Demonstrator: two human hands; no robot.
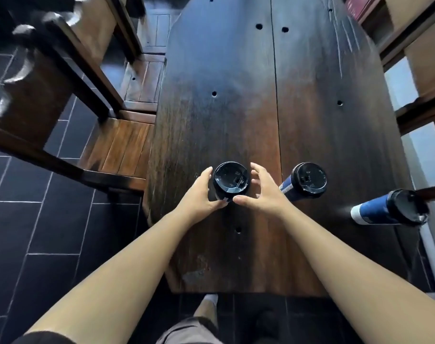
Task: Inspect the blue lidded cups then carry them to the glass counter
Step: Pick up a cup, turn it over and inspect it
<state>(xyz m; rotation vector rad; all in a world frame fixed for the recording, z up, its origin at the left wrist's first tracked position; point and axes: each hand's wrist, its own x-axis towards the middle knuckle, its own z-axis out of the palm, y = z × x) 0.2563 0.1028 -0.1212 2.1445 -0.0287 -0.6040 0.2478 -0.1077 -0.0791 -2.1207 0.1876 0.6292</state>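
Desk: dark grained wood planks, round holes.
Cup: black round lid, between your hands.
Left grip: clasping cup.
Right grip: fingers curled, contact unclear.

Café-like room: dark plank table, wooden chairs, lidded takeaway cups.

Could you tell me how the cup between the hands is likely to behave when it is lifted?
The cup looks tall and narrow, so probably tippy. It seems paper, so a hard squeeze may dent it. Its black lid appears seated; weight cannot be judged.

3 cups on table, chair left.
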